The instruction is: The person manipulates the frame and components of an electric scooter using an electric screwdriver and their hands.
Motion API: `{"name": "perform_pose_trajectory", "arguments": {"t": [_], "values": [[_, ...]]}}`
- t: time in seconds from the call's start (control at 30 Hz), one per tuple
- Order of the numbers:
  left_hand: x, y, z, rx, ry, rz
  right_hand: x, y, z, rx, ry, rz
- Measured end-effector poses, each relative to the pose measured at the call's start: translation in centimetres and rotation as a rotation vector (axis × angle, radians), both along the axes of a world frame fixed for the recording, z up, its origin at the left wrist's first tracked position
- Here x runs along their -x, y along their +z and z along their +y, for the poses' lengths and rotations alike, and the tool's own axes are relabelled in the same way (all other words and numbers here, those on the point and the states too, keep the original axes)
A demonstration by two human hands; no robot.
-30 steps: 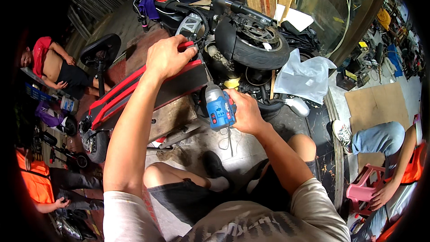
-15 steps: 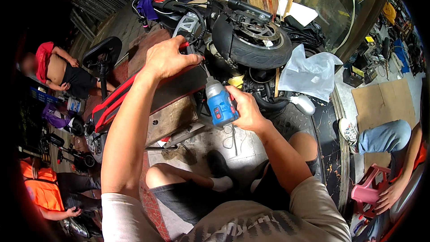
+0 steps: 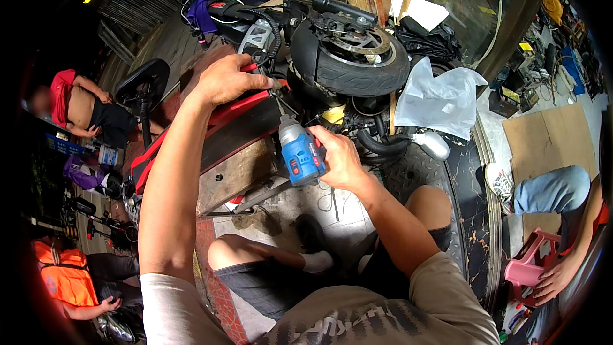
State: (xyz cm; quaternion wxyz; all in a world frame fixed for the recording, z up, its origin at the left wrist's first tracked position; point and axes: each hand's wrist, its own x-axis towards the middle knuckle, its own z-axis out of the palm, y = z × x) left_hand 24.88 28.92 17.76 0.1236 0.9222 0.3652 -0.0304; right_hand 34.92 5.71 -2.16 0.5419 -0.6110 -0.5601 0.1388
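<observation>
A red-and-black scooter deck [image 3: 233, 126] lies tilted on a wooden block [image 3: 239, 176]. My left hand [image 3: 230, 81] grips its far end, fingers curled over the edge and thumb stretched to the right. In my right hand [image 3: 340, 158] is a blue cordless driver [image 3: 300, 153], its grey nose and long bit pointing up at the deck's end beside my left thumb. Whether the bit sits in a screw is too small to tell. Just beyond, the scooter's wheel [image 3: 364, 80] with its brake disc lies on its side.
A clear plastic bag [image 3: 440, 99] and a white bottle-like thing [image 3: 431, 145] lie right of the wheel. At the right, a person's hand [image 3: 550, 284] touches a pink stool [image 3: 530, 265]. Two people are at the left, one in an orange vest [image 3: 64, 271].
The driver and my right hand have shifted slightly left, along with the deck's end and my left hand. The whole view has also shifted a little. Both holds look the same.
</observation>
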Motion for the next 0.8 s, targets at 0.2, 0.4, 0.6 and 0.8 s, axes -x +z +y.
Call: {"name": "perform_pose_trajectory", "arguments": {"t": [0.2, 0.4, 0.6, 0.8], "values": [[0.0, -0.2, -0.2, -0.053, 0.016, -0.002, 2.2, -0.2, 0.3, 0.013, -0.147, -0.038], [0.3, -0.4, -1.3, -0.164, 0.006, -0.009, 2.2, -1.0, 0.8, -0.055, -0.149, -0.091], [-0.2, -0.4, -0.8, -0.045, 0.04, -0.045, 0.8, -1.1, 0.6, -0.024, 0.087, 0.187], [0.2, -0.9, 0.6, 0.112, 0.022, -0.12, 0.6, 0.6, 0.0, 0.149, 0.036, 0.088]]}}
